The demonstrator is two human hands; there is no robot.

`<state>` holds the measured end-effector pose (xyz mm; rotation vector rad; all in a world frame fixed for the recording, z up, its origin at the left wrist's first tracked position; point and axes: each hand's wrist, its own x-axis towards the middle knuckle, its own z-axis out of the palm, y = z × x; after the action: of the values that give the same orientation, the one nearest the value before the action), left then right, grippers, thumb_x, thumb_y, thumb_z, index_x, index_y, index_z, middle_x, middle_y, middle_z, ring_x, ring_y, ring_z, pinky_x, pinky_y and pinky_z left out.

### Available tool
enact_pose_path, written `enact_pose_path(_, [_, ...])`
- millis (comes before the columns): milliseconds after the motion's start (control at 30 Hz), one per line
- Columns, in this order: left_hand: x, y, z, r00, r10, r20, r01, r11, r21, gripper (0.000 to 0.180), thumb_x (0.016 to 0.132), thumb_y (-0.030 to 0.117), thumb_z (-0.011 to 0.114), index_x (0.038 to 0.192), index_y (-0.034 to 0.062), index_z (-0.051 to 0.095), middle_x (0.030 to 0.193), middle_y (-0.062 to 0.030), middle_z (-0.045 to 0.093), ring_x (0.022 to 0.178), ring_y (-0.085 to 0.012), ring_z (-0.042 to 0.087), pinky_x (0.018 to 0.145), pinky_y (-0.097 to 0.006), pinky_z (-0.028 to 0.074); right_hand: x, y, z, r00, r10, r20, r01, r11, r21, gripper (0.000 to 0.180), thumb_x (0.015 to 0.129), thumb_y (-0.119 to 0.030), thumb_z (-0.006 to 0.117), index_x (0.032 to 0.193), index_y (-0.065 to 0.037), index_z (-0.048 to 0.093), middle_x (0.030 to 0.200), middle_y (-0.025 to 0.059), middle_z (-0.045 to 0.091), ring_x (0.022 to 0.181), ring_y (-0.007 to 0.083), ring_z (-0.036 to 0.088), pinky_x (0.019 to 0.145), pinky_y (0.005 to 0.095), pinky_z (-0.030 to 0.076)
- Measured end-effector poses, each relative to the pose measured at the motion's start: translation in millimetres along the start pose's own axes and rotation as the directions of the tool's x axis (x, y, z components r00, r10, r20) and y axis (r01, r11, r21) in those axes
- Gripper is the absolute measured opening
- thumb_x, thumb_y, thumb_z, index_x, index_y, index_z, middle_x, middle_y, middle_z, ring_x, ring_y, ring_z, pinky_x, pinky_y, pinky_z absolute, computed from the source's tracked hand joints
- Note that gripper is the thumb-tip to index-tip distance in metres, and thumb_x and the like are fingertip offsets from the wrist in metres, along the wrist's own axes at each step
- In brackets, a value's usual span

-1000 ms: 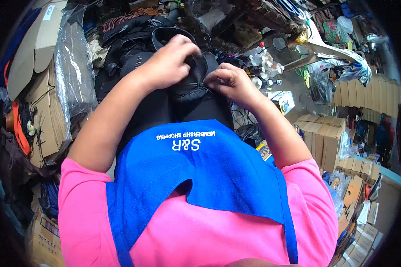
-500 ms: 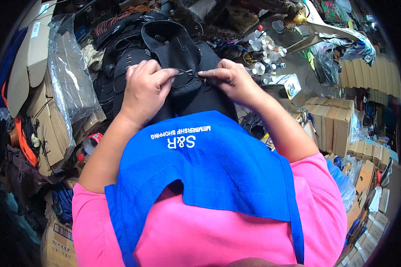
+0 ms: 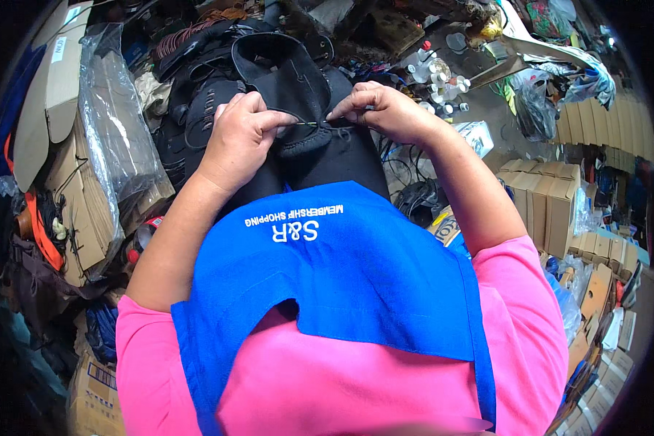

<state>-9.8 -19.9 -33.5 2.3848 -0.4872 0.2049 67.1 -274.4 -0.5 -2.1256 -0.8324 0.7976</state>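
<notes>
Across my lap lies a black shoe upper [image 3: 287, 83], with gathered stitching around its toe and the opening toward the far side. My left hand [image 3: 243, 138] is closed in a pinch at the left of the toe, on a thin needle [image 3: 307, 123] lying across the stitched edge. On the other side, my right hand [image 3: 389, 110] has thumb and forefinger pressed together near the seam. Whatever is between those fingertips is too small to make out. Another black shoe piece with a row of stitches [image 3: 209, 109] sits left of the upper.
Several clear bottles [image 3: 439, 80] stand at the far right, near a white box [image 3: 478, 136]. Stacked cardboard [image 3: 541, 196] lines the right side. To the left are cardboard sheets under clear plastic [image 3: 120, 116]. A blue apron [image 3: 334, 276] covers my front.
My right hand has shifted slightly up and its fingers have curled in. The left hand has moved a little right, its fingertips nearer the toe seam.
</notes>
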Motion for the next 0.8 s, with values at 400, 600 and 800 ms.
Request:
enact_pose_path(400, [7, 0, 6, 0.998, -0.013, 0.055, 0.013, 1.000, -0.008, 0.016, 0.075, 0.008, 0.069, 0.088, 0.0155, 0.072, 0.071, -0.0028, 0.050, 0.077, -0.0213, 0.053, 0.075, -0.034, 0.037, 6, 12, 0, 0.999, -0.019, 0.045, 0.014, 0.993, 0.116, 0.027, 0.080, -0.007, 0.064, 0.106, -0.013, 0.072, 0.078, 0.0000, 0.053, 0.087, 0.0145, 0.049, 0.083, 0.0274, 0.041])
enact_pose_path(600, [19, -7, 6, 0.990, -0.020, 0.139, 0.034, 0.995, -0.097, 0.016, 0.074, 0.008, 0.069, 0.088, 0.0157, 0.072, 0.073, -0.0046, 0.053, 0.079, -0.0221, 0.055, 0.076, -0.035, 0.038, 8, 12, 1, 0.997, 0.000, 0.074, -0.006, 0.996, 0.084, 0.028, 0.082, -0.006, 0.064, 0.107, -0.014, 0.072, 0.080, 0.0003, 0.054, 0.085, 0.0135, 0.049, 0.082, 0.0269, 0.042])
enact_pose_path(800, [-1, 5, 4, 0.997, 0.041, 0.063, -0.043, 0.999, 0.015, 0.017, 0.075, 0.011, 0.068, 0.089, 0.0200, 0.072, 0.075, -0.0011, 0.057, 0.082, -0.0205, 0.057, 0.081, -0.036, 0.039, -4, 14, 15, 0.998, 0.031, -0.061, -0.027, 0.998, 0.059, 0.029, 0.081, -0.006, 0.067, 0.108, -0.014, 0.071, 0.082, 0.0006, 0.056, 0.084, 0.0128, 0.052, 0.082, 0.0265, 0.044])
